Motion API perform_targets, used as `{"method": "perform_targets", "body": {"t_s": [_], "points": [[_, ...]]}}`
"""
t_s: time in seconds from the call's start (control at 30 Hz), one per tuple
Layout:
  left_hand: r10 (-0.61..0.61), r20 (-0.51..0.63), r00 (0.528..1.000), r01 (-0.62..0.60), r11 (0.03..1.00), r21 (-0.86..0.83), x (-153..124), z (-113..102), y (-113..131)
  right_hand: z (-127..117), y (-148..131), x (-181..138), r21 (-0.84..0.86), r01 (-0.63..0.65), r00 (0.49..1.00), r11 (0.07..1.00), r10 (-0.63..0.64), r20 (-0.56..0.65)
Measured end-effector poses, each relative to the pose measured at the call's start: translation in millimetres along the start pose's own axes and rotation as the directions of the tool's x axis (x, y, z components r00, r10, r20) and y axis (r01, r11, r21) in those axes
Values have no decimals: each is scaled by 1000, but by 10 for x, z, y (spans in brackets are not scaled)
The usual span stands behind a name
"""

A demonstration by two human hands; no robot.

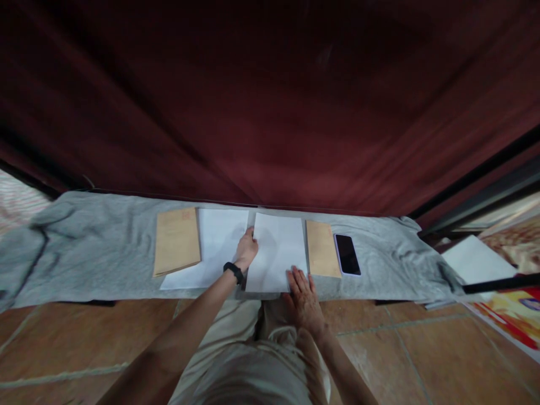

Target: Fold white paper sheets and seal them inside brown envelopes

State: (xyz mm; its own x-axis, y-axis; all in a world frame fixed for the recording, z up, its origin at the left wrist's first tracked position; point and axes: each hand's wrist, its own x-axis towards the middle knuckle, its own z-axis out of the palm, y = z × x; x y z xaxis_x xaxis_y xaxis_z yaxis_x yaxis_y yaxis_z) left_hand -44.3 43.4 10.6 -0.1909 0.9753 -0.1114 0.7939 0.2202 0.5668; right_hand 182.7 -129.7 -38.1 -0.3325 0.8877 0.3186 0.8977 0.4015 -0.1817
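Observation:
A stack of white paper (276,247) lies in front of me on a grey cloth. My left hand (248,247), with a black band on its wrist, is at the left edge of this paper. Its fingers are curled together; whatever they hold, if anything, is hidden. Palm down, my right hand (301,292) rests with fingers stretched out on the lower right corner of the paper. More white paper (223,233) lies to the left, partly beneath a pile of brown envelopes (177,242). Another brown envelope (323,247) lies just right of the middle paper.
A phone (347,254) with a dark screen lies beside the right-hand envelope. The grey cloth (388,259) covers a narrow surface, backed by a dark red hanging fabric (270,140). Tiled floor (379,360) shows below. A black bar (502,283) crosses at the right.

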Motion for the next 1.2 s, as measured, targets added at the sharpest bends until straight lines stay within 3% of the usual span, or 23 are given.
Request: {"method": "perform_targets", "body": {"t_s": [0.23,0.57,0.8,0.97,1.1,1.2], "points": [[-6,-21,1000,6,1000,-5,-104,-75,-72,-2,-18,97,35,61,998,998,-62,29],[35,-30,999,-33,998,48,-76,-123,26,22,-63,141,65,63,998,996,-64,21],[81,-17,997,-78,991,113,-235,-183,68,18,-47,142,78,83,995,994,-87,48],[246,-10,969,-234,934,270,-524,-180,25,-46,-25,154,120,59,995,991,-67,70],[429,-9,903,-379,807,453,-812,-68,-61,-47,8,235,207,-28,999,978,20,41],[541,-36,840,-461,749,476,-949,84,-101,11,23,389,310,-105,993,945,116,-18]]}}
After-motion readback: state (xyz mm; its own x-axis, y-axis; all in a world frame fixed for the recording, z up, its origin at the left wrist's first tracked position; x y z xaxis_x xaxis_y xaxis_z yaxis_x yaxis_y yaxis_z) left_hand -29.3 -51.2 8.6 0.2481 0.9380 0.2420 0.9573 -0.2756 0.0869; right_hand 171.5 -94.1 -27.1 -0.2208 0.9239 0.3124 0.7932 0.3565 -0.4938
